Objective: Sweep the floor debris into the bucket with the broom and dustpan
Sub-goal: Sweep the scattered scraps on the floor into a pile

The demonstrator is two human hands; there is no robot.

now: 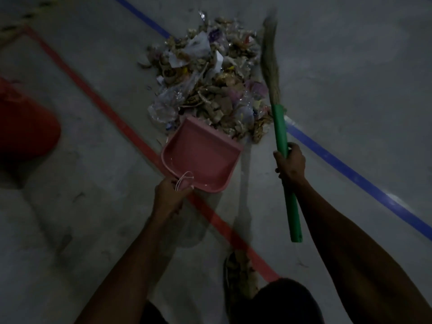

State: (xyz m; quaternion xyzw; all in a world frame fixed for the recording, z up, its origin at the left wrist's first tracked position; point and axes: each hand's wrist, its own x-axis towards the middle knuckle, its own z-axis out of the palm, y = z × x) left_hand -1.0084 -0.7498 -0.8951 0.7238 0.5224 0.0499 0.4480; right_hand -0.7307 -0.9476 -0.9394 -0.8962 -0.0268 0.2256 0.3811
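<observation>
Our left hand clamps the empty pink plastic dustpan; our right hand wraps the green-handled grass broom. Hard strokes may scatter the paper-and-plastic debris pile beyond the pan's lip.

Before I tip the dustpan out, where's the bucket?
In the head view, the red bucket sits at the far left edge, left of the red floor line and the dustpan.

Red bucket cut off at left edge, broom bristles blurred, dustpan handle hidden inside left hand.
</observation>
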